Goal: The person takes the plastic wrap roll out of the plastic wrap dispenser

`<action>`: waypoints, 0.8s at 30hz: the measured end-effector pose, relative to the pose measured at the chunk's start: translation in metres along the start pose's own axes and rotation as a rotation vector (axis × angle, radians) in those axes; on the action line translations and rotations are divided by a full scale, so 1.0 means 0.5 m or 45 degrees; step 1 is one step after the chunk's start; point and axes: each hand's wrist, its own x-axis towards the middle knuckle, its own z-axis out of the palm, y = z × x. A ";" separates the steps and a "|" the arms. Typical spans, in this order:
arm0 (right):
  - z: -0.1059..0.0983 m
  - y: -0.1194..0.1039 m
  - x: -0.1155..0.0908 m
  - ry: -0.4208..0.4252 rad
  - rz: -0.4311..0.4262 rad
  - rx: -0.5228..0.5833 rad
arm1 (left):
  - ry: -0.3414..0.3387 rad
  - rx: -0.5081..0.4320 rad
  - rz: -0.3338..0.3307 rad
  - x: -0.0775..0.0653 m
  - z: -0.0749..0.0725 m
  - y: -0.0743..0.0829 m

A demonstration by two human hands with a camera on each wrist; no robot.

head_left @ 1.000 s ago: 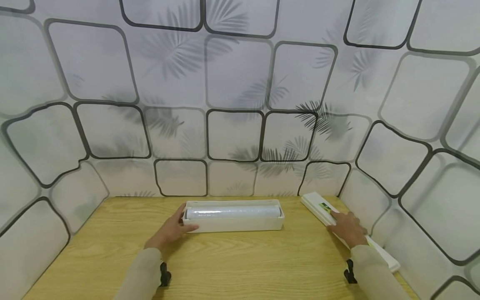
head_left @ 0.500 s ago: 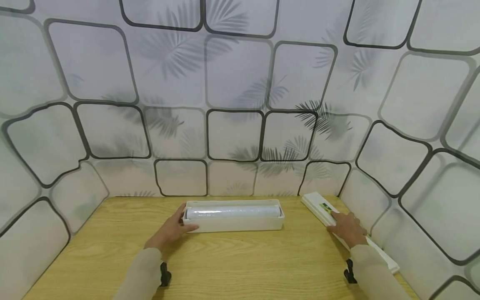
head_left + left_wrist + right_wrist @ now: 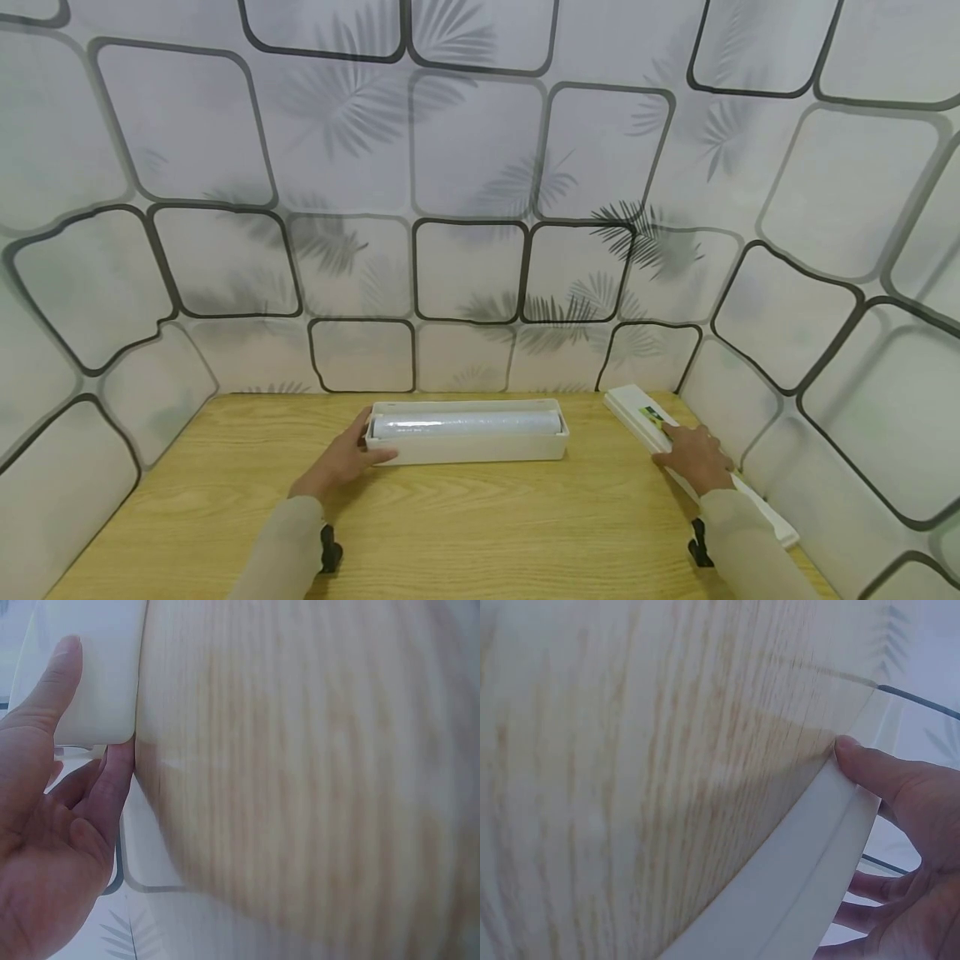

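A long white open-topped box point(image 3: 472, 452) lies crosswise at the back middle of the table. Inside it rests a shiny roll of cling film point(image 3: 465, 424). My left hand point(image 3: 341, 457) grips the box's left end. In the left wrist view its thumb lies along the front wall of the box point(image 3: 109, 701) and the fingers reach round the end. At the right, a long white lid point(image 3: 626, 407) with a green and yellow label lies slantwise. My right hand point(image 3: 696, 460) holds it across the middle, thumb at the near edge point(image 3: 844, 796), fingers at the far side; the palm hides part of the label.
The wood-grain table point(image 3: 480, 533) is bordered by walls with patterned paper point(image 3: 472, 275) behind and at both sides. The lid lies close along the right wall point(image 3: 840, 467). Each wrist wears a dark strap mount point(image 3: 328, 548).
The lid has shifted very slightly under my right hand. My left hand, the box and the film roll stay where they were.
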 end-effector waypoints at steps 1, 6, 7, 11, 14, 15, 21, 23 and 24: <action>0.000 0.000 0.000 -0.003 0.001 0.000 | -0.001 0.000 -0.001 0.000 0.000 0.000; -0.002 0.004 0.000 -0.019 -0.004 -0.006 | 0.004 -0.014 -0.010 0.001 0.001 0.001; -0.003 0.005 0.000 -0.023 -0.007 -0.006 | 0.003 -0.009 -0.004 0.001 0.001 0.001; -0.007 0.006 -0.002 -0.033 -0.024 -0.009 | 0.008 -0.016 -0.013 0.000 0.000 0.004; -0.012 0.004 -0.003 -0.041 -0.028 -0.015 | 0.007 -0.019 -0.017 -0.002 0.000 0.004; -0.013 0.004 -0.002 -0.041 -0.026 -0.023 | 0.005 -0.017 -0.014 -0.003 -0.001 0.003; -0.013 -0.004 0.009 0.007 -0.042 -0.071 | 0.007 -0.021 -0.006 -0.001 0.001 -0.002; -0.011 -0.013 0.014 0.024 -0.061 -0.085 | 0.008 -0.020 -0.004 -0.001 0.001 -0.002; -0.012 -0.020 0.016 0.030 -0.072 -0.094 | 0.008 -0.015 -0.004 -0.001 0.000 -0.002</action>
